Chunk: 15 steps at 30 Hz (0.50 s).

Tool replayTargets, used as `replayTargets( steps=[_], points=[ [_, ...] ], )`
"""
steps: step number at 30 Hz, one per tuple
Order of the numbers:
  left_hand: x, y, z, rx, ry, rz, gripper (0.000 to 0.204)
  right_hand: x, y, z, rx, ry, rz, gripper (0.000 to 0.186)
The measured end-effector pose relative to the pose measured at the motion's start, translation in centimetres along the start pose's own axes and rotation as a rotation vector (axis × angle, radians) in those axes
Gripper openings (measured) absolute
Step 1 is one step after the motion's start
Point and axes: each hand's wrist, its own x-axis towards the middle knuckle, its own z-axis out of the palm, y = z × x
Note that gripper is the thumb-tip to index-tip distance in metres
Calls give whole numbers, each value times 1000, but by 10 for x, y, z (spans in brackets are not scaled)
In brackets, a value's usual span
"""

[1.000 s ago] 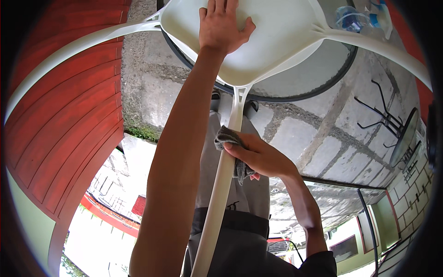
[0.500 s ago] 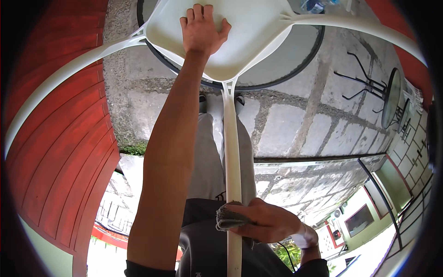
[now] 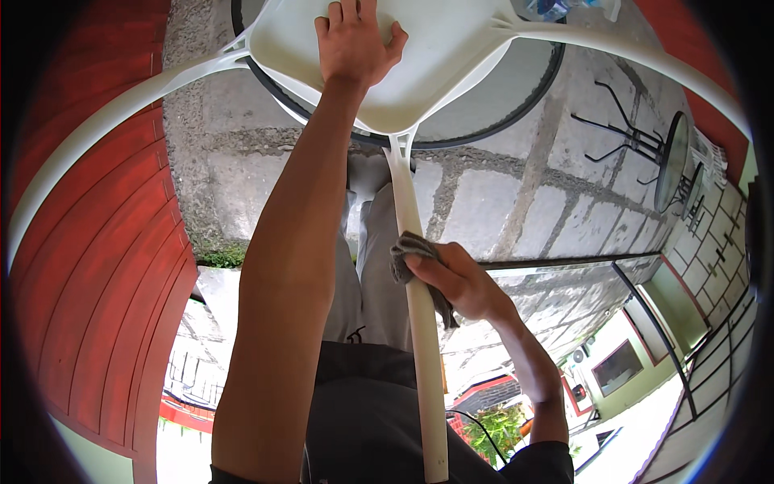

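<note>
A white plastic chair seat lies over a round glass table, with its long legs splayed outward. My left hand rests on the seat, fingers spread and pressing down. One chair leg runs toward my body. Wrapped partway along that leg is a grey cloth, pinched round it by my right hand. Two more legs curve away, one to the left and one to the right.
Beneath the seat is the dark-rimmed glass table. A red slatted wall stands at the left. On the stone paving at right sits another round table with black legs. Clear plastic lies near the far edge.
My right hand has slid the cloth up the leg, away from my body and toward the seat. My left hand stays on the seat, while the view has shifted slightly.
</note>
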Motion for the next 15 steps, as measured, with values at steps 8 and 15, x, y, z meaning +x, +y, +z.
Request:
replayTargets(
  steps=[8, 15],
  points=[
    [2, -1, -1, -6, 12, 4, 43, 26, 6, -15, 130, 9, 261, 40],
    [2, -1, -2, -6, 11, 9, 44, -83, -27, 20, 98, -308, 254, 28]
  ],
)
